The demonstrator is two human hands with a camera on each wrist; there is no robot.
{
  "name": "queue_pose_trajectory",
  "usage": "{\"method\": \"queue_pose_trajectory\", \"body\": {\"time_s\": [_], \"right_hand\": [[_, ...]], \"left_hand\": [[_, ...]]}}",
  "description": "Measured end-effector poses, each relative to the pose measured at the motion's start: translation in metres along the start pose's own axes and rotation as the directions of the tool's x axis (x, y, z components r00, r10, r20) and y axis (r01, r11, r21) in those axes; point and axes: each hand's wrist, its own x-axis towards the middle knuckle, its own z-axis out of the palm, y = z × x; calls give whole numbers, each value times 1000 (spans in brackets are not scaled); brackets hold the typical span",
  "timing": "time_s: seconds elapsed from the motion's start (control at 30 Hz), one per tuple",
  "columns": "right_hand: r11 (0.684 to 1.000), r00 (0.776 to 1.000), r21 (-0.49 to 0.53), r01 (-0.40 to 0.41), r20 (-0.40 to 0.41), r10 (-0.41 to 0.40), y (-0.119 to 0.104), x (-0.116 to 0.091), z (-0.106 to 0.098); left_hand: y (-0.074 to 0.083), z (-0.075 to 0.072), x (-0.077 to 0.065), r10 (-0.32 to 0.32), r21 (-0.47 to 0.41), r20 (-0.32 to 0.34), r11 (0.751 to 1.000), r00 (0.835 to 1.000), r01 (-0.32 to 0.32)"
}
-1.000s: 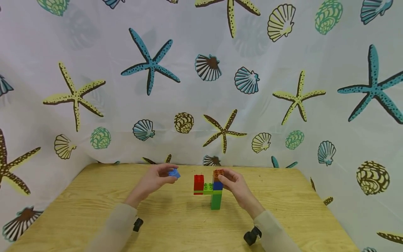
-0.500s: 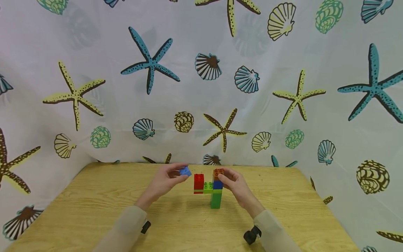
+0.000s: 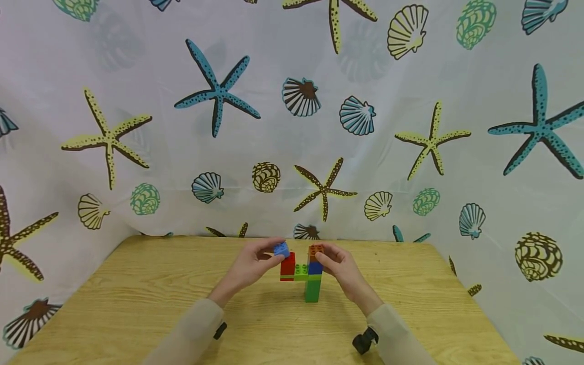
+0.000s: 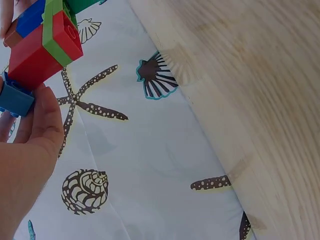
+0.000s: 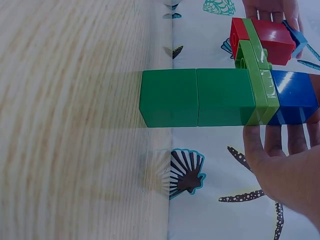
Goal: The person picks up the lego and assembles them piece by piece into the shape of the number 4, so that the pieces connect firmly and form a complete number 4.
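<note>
My left hand (image 3: pixel 248 264) pinches a light blue toy building brick (image 3: pixel 281 249) between thumb and fingers. That brick is tilted over the top of a red brick (image 3: pixel 287 267); I cannot tell whether they touch. A lime green plate (image 5: pixel 258 80) joins the red brick to a tower and sticks out sideways from it. Green bricks (image 5: pixel 197 97) form the tower's upright base on the table, with a dark blue brick (image 5: pixel 295 97) above the lime layer and an orange-brown brick (image 3: pixel 316 249) on top. My right hand (image 3: pixel 343 268) grips the tower around those top bricks.
The tower stands on a pale wooden table (image 3: pixel 150 289). A white cloth (image 3: pixel 283 137) printed with starfish and shells hangs behind and at both sides. Dark wrist cameras, such as the right one (image 3: pixel 365 340), hang below the sleeves.
My left hand has moved right with the light blue brick, from left of the tower to over the red brick. My right hand and the tower have stayed put.
</note>
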Motion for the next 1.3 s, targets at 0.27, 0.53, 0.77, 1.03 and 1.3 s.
{"method": "queue_pose_trajectory", "body": {"time_s": [0.27, 0.53, 0.77, 1.03, 1.3], "right_hand": [[1000, 1000, -14, 9, 1, -9, 1, 1, 0], [1000, 1000, 7, 2, 3, -2, 1, 1, 0], [1000, 1000, 7, 7, 0, -7, 2, 1, 0], [999, 1000, 24, 22, 13, -22, 3, 3, -1], [1000, 1000, 6, 13, 10, -13, 2, 1, 0]], "left_hand": [[5, 7, 1, 106, 125, 30, 986, 994, -109], [-1, 6, 0, 185, 190, 91, 961, 979, -199], [-1, 6, 0, 171, 245, 118, 950, 978, -195], [4, 7, 0, 179, 264, 121, 942, 976, -206], [3, 7, 0, 138, 251, 109, 954, 984, -162]]}}
